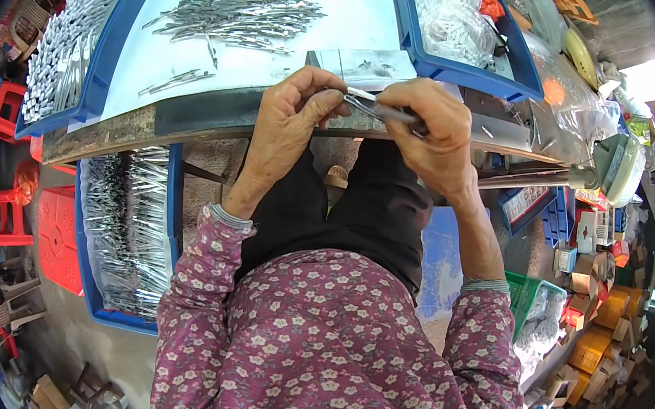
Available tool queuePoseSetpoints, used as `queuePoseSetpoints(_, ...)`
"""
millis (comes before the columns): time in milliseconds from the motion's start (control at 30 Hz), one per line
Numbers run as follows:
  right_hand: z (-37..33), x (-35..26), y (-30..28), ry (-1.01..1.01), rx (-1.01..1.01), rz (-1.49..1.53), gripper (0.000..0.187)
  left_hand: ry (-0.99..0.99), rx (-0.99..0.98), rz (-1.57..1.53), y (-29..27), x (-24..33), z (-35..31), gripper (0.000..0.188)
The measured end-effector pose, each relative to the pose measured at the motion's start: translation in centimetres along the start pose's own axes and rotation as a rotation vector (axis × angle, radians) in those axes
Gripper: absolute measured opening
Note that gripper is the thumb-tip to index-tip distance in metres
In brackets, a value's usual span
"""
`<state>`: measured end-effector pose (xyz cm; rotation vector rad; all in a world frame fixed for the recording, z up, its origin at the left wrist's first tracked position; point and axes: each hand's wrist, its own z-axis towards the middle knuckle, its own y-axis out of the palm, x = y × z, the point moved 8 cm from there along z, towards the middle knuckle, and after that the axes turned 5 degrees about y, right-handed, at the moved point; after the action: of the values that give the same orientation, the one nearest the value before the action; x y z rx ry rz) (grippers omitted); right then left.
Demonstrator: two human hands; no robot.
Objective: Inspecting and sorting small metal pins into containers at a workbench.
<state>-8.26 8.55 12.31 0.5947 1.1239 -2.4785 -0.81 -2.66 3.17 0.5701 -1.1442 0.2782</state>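
Observation:
At the table's near edge, my two hands meet over slim silvery metal pieces. My left hand (293, 116) is closed, pinching the end of a slim metal piece (361, 106) between thumb and fingers. My right hand (433, 128) is also closed, its fingers curled round a grey metal shaft (396, 115) that touches or overlaps that piece. Whether these are one thing or two I cannot tell. Just beyond my hands lies a flat grey plate (367, 65) with dark smudges. Farther off, a loose pile of slim metal pieces (240, 15) rests on the white table surface (148, 39).
A blue tray (105, 66) of upright white-ended pieces stands at left. Another blue tray (471, 79) at far right holds plastic bags. Below the table on the left sits a blue crate (167, 227) of metal pieces. A lamp head (616, 169) juts out at right.

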Motion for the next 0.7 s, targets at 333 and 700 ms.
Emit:
queuePoseSetpoints(333,-1.3,-0.3,0.3,-0.053,0.011,-0.148,0.024,-0.022,-0.032,-0.081,0.5,-1.1,0.1,0.017)
queuePoseSetpoints(700,-1.2,0.7,1.5,-0.012,-0.192,-0.24,0.031,-0.028,0.018,-0.177,0.0,-2.1,0.5,0.018)
